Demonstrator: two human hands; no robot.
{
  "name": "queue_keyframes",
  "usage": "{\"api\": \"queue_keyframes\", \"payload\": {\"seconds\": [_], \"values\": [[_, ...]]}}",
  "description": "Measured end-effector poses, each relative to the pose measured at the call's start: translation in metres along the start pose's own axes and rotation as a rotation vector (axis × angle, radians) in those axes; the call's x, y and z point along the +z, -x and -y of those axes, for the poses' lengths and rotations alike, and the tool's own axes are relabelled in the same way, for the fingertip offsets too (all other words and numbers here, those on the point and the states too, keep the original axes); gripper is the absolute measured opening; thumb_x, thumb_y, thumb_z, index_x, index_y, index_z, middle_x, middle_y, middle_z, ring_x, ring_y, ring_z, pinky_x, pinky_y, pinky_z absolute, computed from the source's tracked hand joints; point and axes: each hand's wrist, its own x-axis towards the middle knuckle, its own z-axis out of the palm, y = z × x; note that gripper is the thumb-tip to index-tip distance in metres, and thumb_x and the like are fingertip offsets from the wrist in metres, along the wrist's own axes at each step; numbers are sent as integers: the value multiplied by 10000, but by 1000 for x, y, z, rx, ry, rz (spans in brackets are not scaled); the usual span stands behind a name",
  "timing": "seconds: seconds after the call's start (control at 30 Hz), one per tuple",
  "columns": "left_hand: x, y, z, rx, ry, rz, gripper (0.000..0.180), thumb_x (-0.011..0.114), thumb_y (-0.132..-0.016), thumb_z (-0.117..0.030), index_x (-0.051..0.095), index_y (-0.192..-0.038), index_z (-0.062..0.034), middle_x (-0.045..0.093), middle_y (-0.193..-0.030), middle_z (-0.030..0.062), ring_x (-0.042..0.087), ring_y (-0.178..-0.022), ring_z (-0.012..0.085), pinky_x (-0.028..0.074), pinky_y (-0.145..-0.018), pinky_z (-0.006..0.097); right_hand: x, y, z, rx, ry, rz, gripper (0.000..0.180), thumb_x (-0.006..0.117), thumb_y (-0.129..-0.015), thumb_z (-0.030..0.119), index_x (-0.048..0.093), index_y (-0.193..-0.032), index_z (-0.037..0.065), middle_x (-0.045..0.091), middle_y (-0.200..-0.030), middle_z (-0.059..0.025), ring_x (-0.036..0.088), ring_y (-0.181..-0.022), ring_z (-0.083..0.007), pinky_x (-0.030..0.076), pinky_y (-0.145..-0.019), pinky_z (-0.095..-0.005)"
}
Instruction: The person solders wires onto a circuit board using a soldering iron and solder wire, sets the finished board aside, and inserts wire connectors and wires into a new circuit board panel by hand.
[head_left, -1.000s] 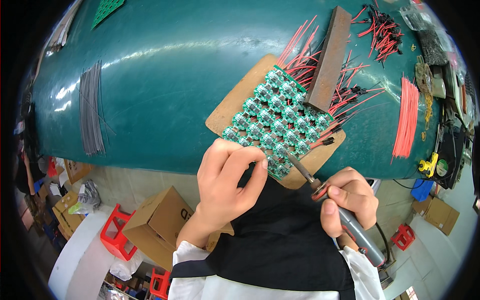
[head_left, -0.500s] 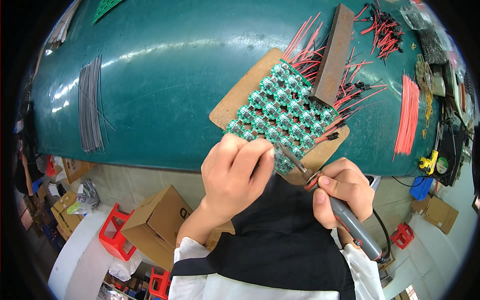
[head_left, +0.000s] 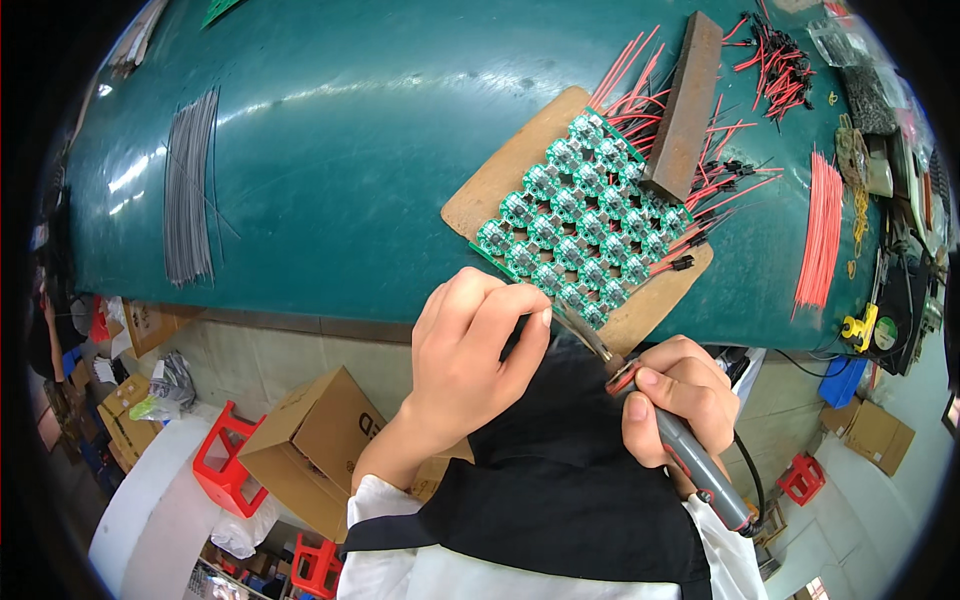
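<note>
My right hand (head_left: 683,396) grips a grey soldering iron (head_left: 703,468), its metal tip pointing up and left to the near edge of a green circuit board panel (head_left: 568,203). My left hand (head_left: 478,350) is closed in a pinch just left of the tip; whatever lies between the fingertips is hidden or too small to make out. Rows of small round boards make up the panel, which rests at a slant on a brown wooden board (head_left: 478,207). Across its far right edge lies a rusty metal bar (head_left: 684,110), over red and black wires (head_left: 633,120).
Grey wires (head_left: 190,190) lie in a bundle at the left of the green table (head_left: 330,200). Red wires (head_left: 820,235) and a heap of wires with black connectors (head_left: 778,70) are at the right. Below the table stand an open cardboard box (head_left: 310,450) and a red stool (head_left: 228,460).
The panel and table things appear slightly farther up and right in view. Both hands and the iron tip are now nearer the panel's near edge, where the tip was over it before.
</note>
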Motion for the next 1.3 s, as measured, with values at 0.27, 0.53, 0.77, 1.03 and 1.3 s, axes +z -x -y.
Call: {"api": "queue_keyframes", "payload": {"seconds": [0.27, 0.53, 0.77, 1.03, 1.3], "values": [[4, 3, 0, 45, -35, -102, 206, 730, -755, 43, 629, -899, -64, 599, -826, 12, 448, -605, 120, 364, -503, 256, -1, -4, 2, -23, 35, 28, 165, 698, -743, -4, 594, -868, -33, 580, -643, -89, 603, -541, -231, 469, -466, -318], [2, 13, -2, 9, -66, -130, 192, 726, -761, 31, 616, -887, -64, 554, -800, 25, 438, -611, 132, 363, -514, 264, -22, -30, -9, 94, -179, 91, 166, 686, -743, -14, 617, -893, -25, 584, -674, -92, 580, -598, -212, 473, -536, -322], [3, 10, -3, 6, -149, -85, 191, 736, -754, 34, 636, -882, -68, 551, -785, 23, 442, -593, 129, 360, -507, 271, -17, -45, -25, 77, -236, 212, 132, 672, -703, -23, 637, -830, -28, 583, -654, -79, 576, -581, -219, 468, -533, -321], [3, -1, -17, -139, -71, -126, 201, 727, -728, 11, 619, -866, -87, 512, -749, 35, 490, -602, 202, 380, -531, 328, -27, -49, -33, 17, -256, 182, 121, 668, -710, 14, 635, -822, -18, 580, -642, -74, 573, -567, -215, 455, -523, -323], [14, -16, -14, -17, -188, -70, 222, 733, -723, 61, 636, -873, -71, 546, -752, 20, 467, -593, 133, 381, -515, 278, -32, -59, -43, 57, -256, 230, 144, 679, -679, -10, 627, -814, -17, 579, -637, -83, 566, -563, -228, 454, -532, -335]]}}
